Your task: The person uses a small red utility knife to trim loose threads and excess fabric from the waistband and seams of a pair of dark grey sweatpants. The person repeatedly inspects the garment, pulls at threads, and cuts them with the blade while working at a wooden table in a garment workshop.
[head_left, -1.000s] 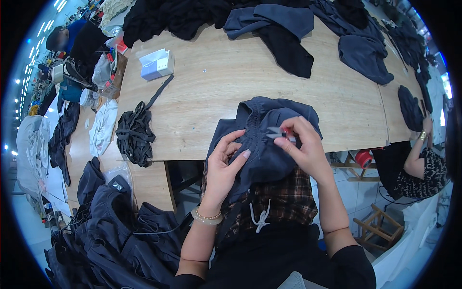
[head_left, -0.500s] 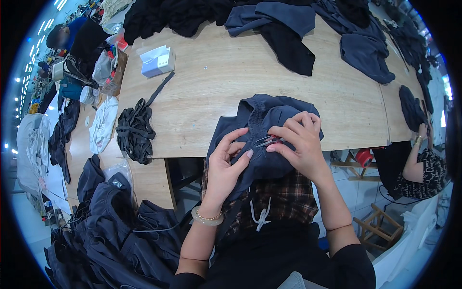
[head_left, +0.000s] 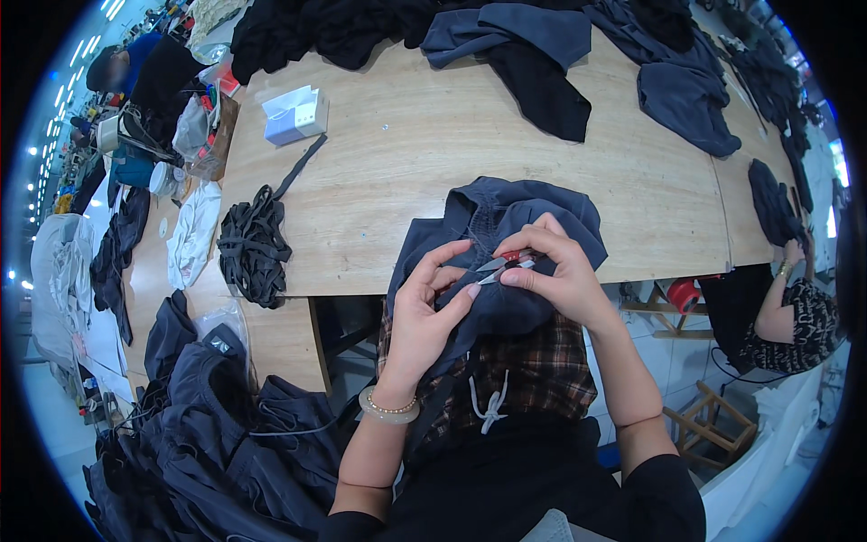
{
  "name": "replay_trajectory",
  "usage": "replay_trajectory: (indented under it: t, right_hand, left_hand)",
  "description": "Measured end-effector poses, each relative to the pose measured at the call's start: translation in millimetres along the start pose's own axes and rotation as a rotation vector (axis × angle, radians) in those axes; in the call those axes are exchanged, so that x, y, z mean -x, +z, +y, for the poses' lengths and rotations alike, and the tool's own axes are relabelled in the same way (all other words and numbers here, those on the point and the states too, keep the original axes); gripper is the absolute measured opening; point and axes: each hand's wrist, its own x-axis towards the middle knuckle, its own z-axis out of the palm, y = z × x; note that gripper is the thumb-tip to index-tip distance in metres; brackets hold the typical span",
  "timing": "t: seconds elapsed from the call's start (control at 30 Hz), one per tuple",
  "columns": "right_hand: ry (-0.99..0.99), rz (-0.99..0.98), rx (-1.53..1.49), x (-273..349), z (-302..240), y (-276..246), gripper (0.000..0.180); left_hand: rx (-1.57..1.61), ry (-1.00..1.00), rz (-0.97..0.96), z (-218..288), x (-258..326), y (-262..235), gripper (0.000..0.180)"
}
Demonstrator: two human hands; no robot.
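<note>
A dark blue-grey garment point(head_left: 560, 203) with a gathered elastic band lies bunched at the table's front edge and hangs over it toward my lap. My left hand point(head_left: 424, 303) grips the garment near the gathered band, thumb and fingers on either side of a fold. In my right hand point(head_left: 564, 280) are small thread snips point(head_left: 511, 257) with red on the handle. Their two blades stand apart and point left, toward the cloth by my left fingertips. Any thread between the blades is too fine to make out.
A tangle of dark straps point(head_left: 256, 248) and a tissue box point(head_left: 296, 116) are on the wooden table point(head_left: 361, 172). Dark garments point(head_left: 533, 45) line its far side; more garments point(head_left: 208, 434) are heaped at lower left. Another person's arm point(head_left: 777, 298) is at right, near a wooden stool point(head_left: 709, 425).
The snips' blades have spread wider apart and turned slightly. My right fingers have curled down around the handle, while my left hand has barely moved.
</note>
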Motion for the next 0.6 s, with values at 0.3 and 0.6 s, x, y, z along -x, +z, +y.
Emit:
replay_trajectory:
  t: [0.3,0.6]
  right_hand:
    - [0.114,0.11,-0.355,-3,5,18,0.029]
    - [-0.1,0.207,0.079,-2,-13,10,0.036]
  left_hand:
    - [0.058,0.033,0.086,2,-10,5,0.025]
    - [0.155,0.037,0.057,-2,-8,-1,0.025]
